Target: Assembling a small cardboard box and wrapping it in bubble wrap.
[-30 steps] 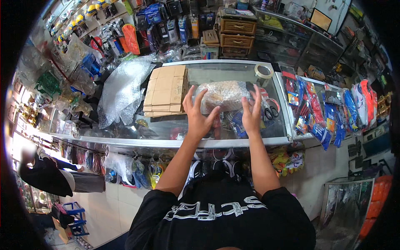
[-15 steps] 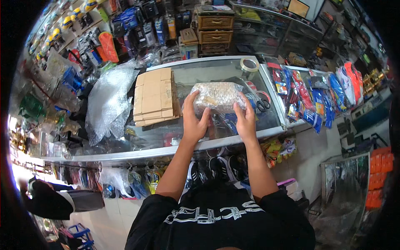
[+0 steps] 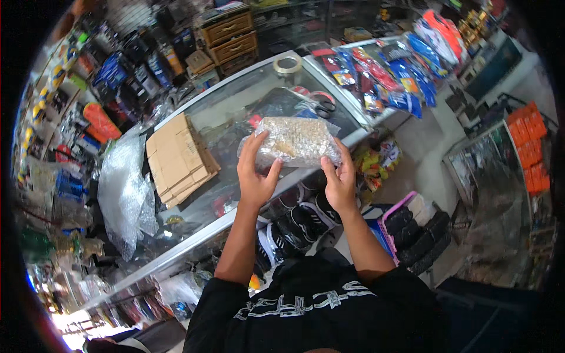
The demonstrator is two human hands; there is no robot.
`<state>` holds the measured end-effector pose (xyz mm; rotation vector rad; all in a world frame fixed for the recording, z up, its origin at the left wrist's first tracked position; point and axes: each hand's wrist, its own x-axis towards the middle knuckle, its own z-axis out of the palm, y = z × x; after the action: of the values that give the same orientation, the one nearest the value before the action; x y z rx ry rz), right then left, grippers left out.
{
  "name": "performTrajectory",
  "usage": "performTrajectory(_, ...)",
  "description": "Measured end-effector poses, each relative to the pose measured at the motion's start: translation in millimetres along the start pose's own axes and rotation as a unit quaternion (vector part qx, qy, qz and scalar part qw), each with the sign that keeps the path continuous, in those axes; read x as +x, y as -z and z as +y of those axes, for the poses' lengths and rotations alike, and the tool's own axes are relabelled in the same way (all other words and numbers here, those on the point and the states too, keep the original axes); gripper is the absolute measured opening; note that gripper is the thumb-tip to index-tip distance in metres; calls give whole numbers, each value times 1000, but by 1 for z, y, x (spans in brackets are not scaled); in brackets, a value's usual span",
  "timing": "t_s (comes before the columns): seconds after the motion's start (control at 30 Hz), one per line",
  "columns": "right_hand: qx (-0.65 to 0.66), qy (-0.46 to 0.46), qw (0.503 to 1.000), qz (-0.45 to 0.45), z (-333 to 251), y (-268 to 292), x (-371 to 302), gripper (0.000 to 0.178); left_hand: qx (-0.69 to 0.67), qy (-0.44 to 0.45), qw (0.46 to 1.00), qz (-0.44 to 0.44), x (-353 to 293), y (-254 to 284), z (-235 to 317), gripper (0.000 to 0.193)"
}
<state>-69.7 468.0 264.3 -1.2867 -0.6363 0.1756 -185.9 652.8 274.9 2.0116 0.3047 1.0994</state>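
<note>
Between my two hands is a bubble-wrapped package, oblong and lying level, with something brownish faintly showing through the clear wrap. My left hand grips its left end, thumb at the near side. At the right end my right hand holds it the same way, with the thumb against the near edge. The package is over the near edge of a glass-topped counter. What is inside the wrap cannot be made out.
Left on the counter lie stacked flat cardboard pieces and a bubble wrap sheet. A tape roll and black-handled scissors are beyond the package. Packaged goods cover the right-hand counter. Shoes sit below the front edge.
My view has turned to the right, so the counter now slants. The package, still in both hands, has come from over the glass to the counter's near edge.
</note>
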Motion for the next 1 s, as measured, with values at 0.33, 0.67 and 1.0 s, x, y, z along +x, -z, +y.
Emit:
performTrajectory(0.33,-63,17,990,124,-25,113,-73,47,-54,-42,991,-114,-46,-99,70,85)
performTrajectory(0.67,-155,1,942,299,-65,267,-195,49,-119,-50,963,-237,-132,-253,168,69)
performTrajectory(1.0,-190,-42,879,434,-112,370,-316,48,-206,-77,905,-363,-237,-360,250,70)
